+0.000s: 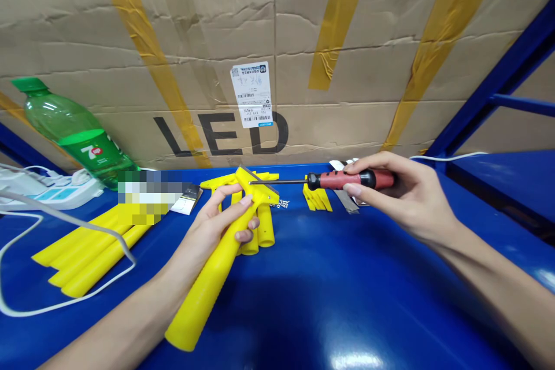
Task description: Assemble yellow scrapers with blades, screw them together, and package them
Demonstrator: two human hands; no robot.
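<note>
My left hand (225,217) is wrapped round the neck of a yellow plastic scraper (203,283), its head up and its thick handle slanting down toward me. In my right hand (403,185) is a screwdriver (338,180) with a red and black handle, held level. The screwdriver's shaft points left, and its tip meets the scraper's head near a screw spot. Behind the held scraper lie more yellow scraper handles (265,225), partly covered by it. Several small screws (282,204) are scattered just right of them.
Small yellow plastic pieces (318,199) and flat blades (347,202) lie near the screwdriver. Several yellow scrapers (95,248) rest at left, under a white cable (87,225). A green bottle (82,133) and power strip (52,191) stand behind. A cardboard box (303,115) backs the blue table (347,300).
</note>
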